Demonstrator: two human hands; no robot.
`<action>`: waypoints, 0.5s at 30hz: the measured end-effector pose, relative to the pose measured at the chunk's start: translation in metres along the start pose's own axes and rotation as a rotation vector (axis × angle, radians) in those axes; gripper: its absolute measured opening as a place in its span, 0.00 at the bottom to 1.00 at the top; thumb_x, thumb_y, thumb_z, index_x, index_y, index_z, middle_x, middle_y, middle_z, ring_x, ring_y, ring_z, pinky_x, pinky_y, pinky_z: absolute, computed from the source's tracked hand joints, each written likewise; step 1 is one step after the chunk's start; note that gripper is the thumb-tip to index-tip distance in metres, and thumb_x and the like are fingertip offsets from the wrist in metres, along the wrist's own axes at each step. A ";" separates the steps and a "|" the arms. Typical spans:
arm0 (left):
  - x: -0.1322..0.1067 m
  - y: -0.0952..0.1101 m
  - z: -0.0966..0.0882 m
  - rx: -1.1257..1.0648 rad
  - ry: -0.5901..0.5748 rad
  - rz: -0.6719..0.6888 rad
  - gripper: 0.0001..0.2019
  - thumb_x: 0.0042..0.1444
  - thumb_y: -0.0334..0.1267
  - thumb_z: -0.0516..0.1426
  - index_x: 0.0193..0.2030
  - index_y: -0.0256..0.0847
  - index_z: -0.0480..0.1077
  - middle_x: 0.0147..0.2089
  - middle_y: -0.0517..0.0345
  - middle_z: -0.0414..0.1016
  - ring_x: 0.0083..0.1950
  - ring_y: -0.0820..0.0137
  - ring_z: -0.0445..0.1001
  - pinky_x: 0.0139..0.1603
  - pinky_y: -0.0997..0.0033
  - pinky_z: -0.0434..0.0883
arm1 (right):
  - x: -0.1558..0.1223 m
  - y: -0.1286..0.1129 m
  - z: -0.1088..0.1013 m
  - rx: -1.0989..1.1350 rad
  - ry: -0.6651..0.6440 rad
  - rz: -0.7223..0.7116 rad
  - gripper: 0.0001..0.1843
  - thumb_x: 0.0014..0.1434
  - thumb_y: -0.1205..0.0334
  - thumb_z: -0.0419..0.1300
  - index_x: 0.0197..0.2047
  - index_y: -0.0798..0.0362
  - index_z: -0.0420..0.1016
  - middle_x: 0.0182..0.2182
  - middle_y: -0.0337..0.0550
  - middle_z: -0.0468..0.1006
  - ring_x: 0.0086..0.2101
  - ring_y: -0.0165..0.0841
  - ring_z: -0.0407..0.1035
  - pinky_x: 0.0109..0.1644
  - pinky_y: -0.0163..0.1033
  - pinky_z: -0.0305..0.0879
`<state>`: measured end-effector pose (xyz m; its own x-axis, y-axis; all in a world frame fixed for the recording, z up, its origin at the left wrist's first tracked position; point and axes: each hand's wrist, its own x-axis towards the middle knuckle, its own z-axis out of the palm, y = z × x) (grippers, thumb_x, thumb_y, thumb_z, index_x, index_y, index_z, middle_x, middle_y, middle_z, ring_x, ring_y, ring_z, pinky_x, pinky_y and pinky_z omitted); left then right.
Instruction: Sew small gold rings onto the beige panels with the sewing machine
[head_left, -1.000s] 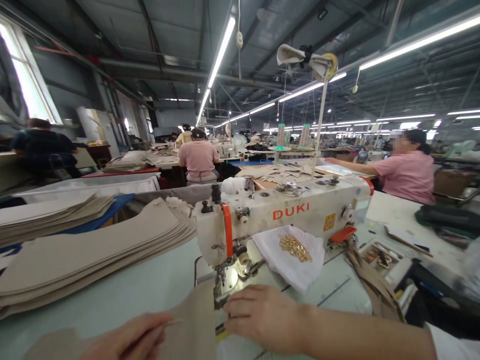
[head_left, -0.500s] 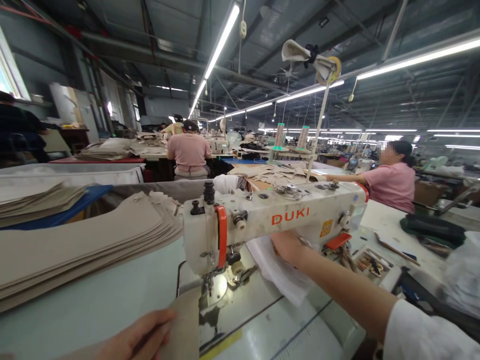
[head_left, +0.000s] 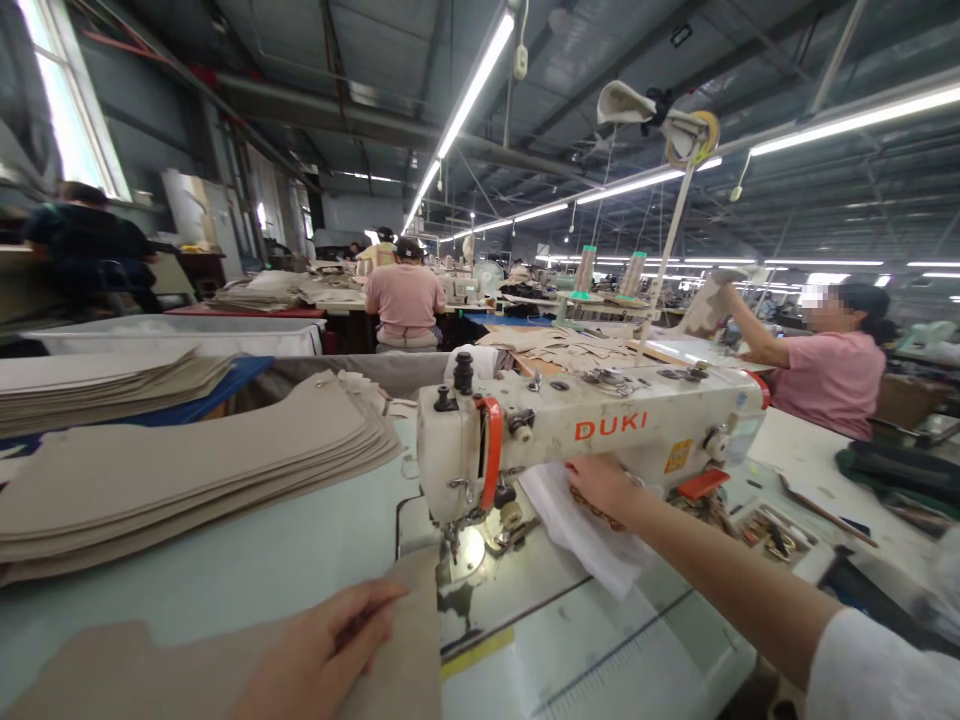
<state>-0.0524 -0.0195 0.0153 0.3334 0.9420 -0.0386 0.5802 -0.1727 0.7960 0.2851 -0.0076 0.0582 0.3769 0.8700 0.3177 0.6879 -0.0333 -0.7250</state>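
Observation:
My left hand (head_left: 330, 640) is at the lower middle, its fingers together in a pinch on a beige fabric panel (head_left: 409, 650). The panel lies on the table, its right edge just left of and in front of the needle of a white sewing machine (head_left: 570, 430) marked DUKI. My right hand (head_left: 604, 485) reaches under the machine's arm, over a white cloth (head_left: 585, 535). Small brown pieces (head_left: 600, 510) lie on that cloth beside the hand. The right fingertips are hidden behind the machine arm, so I cannot make out their grip.
A stack of beige panels (head_left: 195, 470) lies to the left. A parts tray (head_left: 772, 535) stands right of the machine. Thread cones (head_left: 585, 272) stand behind it. A co-worker in pink (head_left: 832, 370) works at the right; another person (head_left: 405, 295) sits ahead.
The view has shifted left, so the machine appears farther right. More of the beige panel shows under my left hand. The co-worker at the right has lifted a beige piece.

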 end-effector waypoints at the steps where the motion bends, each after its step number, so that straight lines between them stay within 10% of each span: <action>1: -0.003 0.002 0.000 0.002 0.003 0.014 0.19 0.48 0.51 0.52 0.38 0.43 0.75 0.27 0.59 0.76 0.28 0.62 0.73 0.33 0.67 0.69 | -0.002 -0.001 -0.001 -0.029 -0.034 -0.023 0.16 0.64 0.58 0.57 0.53 0.54 0.68 0.50 0.47 0.70 0.45 0.38 0.70 0.46 0.47 0.69; 9: -0.020 0.014 0.007 0.004 0.026 0.111 0.10 0.52 0.41 0.52 0.28 0.43 0.73 0.24 0.62 0.71 0.28 0.67 0.70 0.31 0.72 0.65 | -0.092 -0.029 0.022 0.170 -0.323 -0.207 0.06 0.50 0.70 0.56 0.28 0.52 0.73 0.26 0.37 0.75 0.28 0.32 0.69 0.32 0.35 0.65; 15: -0.028 0.017 0.012 0.010 0.092 0.127 0.09 0.51 0.41 0.53 0.26 0.43 0.71 0.22 0.64 0.69 0.26 0.70 0.66 0.28 0.74 0.62 | -0.123 -0.068 0.091 0.700 -0.489 0.067 0.05 0.40 0.70 0.59 0.25 0.52 0.73 0.20 0.33 0.73 0.23 0.28 0.67 0.28 0.32 0.61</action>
<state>-0.0432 -0.0520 0.0226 0.3357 0.9346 0.1180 0.5447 -0.2947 0.7851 0.1353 -0.0673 0.0127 -0.0176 0.9968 0.0786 0.0717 0.0796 -0.9942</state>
